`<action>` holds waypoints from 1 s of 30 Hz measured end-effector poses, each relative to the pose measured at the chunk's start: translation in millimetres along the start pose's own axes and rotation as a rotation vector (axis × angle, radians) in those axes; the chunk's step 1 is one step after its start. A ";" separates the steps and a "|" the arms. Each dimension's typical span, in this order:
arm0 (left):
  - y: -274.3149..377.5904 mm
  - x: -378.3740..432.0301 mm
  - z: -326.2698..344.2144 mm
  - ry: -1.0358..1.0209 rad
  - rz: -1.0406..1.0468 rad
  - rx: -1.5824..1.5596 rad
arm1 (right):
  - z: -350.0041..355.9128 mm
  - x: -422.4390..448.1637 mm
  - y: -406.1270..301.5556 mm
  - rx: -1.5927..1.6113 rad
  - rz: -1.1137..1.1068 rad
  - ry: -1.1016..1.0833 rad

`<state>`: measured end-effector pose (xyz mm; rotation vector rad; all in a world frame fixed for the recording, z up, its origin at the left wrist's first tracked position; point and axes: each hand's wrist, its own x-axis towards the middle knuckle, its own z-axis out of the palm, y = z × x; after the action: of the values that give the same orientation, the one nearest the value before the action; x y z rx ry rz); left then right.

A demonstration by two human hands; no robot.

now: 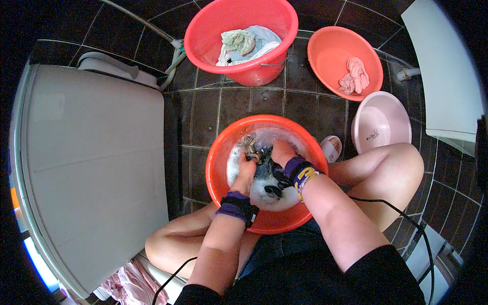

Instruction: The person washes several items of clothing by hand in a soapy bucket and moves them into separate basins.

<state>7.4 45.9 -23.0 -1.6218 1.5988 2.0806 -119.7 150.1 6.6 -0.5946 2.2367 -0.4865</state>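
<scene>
Between my knees stands an orange-red plastic basin [225, 131] with soapy water and white foam [263, 198]. My left hand [248, 167] is on the left side of the water, its fingers closed around part of a patterned, light-and-dark wet cloth [249, 144]. On the right, my right hand [283, 152] reaches down into the suds; its fingertips are hidden, so its hold cannot be told. Dark wet fabric [281, 179] lies in the water below and between the hands, partly under foam. Both wrists wear dark purple bands.
A red bucket [194, 49] with pale clothes stands ahead. Right of it are an orange basin [324, 57] with pink cloth and a pale pink basin [392, 118]. A grey-white appliance [95, 145] flanks the left; pink fabric [131, 284] lies at lower left. A black cable [404, 213] crosses my right leg.
</scene>
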 end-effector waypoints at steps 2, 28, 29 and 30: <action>-2.8 0.0 7.8 0.026 -0.016 0.093 | 5.3 3.1 2.5 0.030 0.009 0.123; 40.8 -47.7 7.0 -0.193 0.033 -0.646 | -45.9 -112.5 -87.4 0.382 -0.365 0.490; 60.6 -64.7 21.7 -0.148 -0.028 -0.629 | -46.3 -103.1 -77.6 0.322 -0.352 0.558; 85.0 -86.9 30.9 -0.107 -0.104 -0.639 | -51.5 -100.5 -77.0 0.278 -0.313 0.527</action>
<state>-24.4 73.2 95.2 -1.6439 0.8275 2.7326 -77.4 150.5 136.6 -0.7345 2.5014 -1.2101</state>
